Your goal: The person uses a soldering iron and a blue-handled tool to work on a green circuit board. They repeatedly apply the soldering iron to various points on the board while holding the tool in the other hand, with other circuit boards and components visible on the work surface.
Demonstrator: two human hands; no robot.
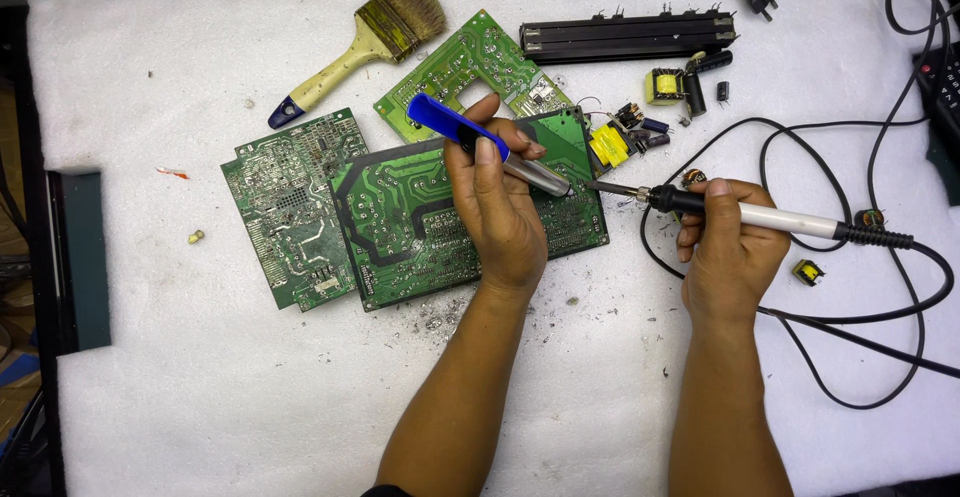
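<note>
Green circuit board, blue-handled pump, white cloth.

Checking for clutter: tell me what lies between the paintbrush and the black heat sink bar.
In the head view, a green circuit board lies between the paintbrush and the black bar, on the white cloth.

Single head-worn cam, looking almost straight down from close above at the white padded worktable, both forearms entering from the bottom edge, green printed circuit boards near frame centre; no second view to overlap.
</note>
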